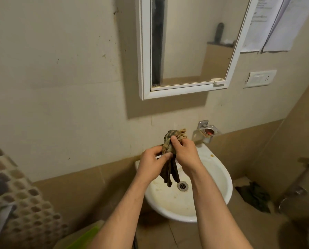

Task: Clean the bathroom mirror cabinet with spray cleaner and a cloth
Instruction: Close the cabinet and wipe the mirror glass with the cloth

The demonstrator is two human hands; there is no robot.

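Head view: a bathroom corner seen from above, with both hands working over a washbasin.
Mosaic tiles (pixel 15 191): lower left of the frame, blurred, not part of the job.
Left hand (pixel 151 163): clenched round the middle of the cloth, thumb across it.
Cloth (pixel 169 150): brownish and twisted into a rope, held between the two hands at centre frame; its loose ends hang down toward the drain (pixel 182 186).
Right hand (pixel 183 151): fingers curled round the upper part of the cloth, just below its bunched top.
Step in hand: this looks like wringing out before wiping.
Mirror cabinet (pixel 191 47): upper centre, on the wall above the hands, well apart from the cloth and not yet touched.
Washbasin (pixel 211 178): white and stained, directly under the cloth.
Wall holder (pixel 208 132): metal, close behind the right hand.
Spray cleaner: no bottle can be made out.
Risk, streaks: the cloth looks soiled, so grime could smear across the glass.
Risk, drips: a cloth left too wet would likely run down the wall.
Risk, slip: a loosened grip could drop the cloth into the dirty basin.
Risk, knock: lifting the right hand carelessly might strike the holder.
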